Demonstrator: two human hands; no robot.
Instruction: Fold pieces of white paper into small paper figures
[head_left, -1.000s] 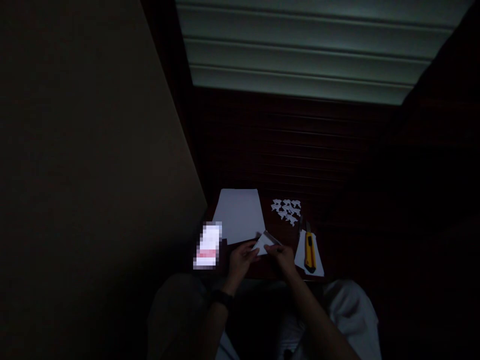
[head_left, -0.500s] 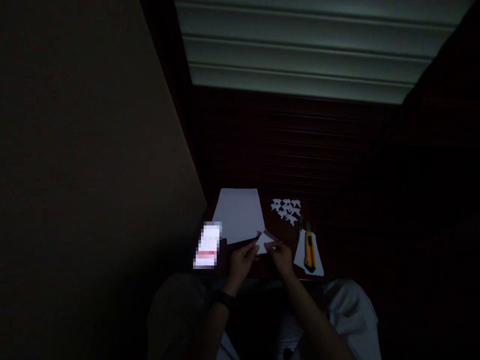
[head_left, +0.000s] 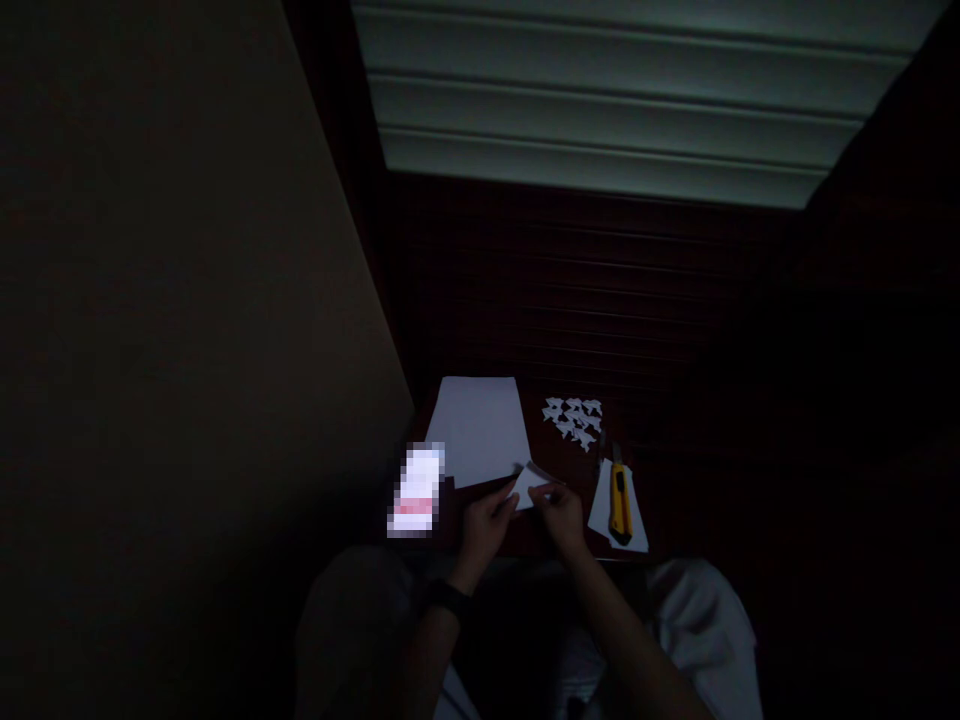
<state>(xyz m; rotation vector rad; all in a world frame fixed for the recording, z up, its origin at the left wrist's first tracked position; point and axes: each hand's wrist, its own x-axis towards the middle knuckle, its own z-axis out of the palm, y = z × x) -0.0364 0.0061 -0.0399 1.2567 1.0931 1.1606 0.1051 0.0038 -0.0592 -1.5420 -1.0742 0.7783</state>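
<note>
A small piece of white paper (head_left: 531, 485) is pinched between my two hands, just above the front of the dark table (head_left: 517, 540). My left hand (head_left: 486, 520) grips its left edge with thumb and fingers. My right hand (head_left: 561, 512) closes on its right side, the thumb lying on top of the sheet. The paper's far edge looks raised or folded, though the dim light hides the detail. Just beyond it lies a large white sheet or stack of paper (head_left: 480, 430).
Several small folded paper figures (head_left: 574, 420) are grouped at the back right. A yellow utility knife (head_left: 619, 505) rests on smaller white papers (head_left: 600, 510) at the right. A lit, blurred phone (head_left: 417, 490) lies at the left. A wall (head_left: 225, 300) rises close on the left.
My left hand has shifted very slightly to the right along the paper. The right hand and the other things stay nearly where they were.
</note>
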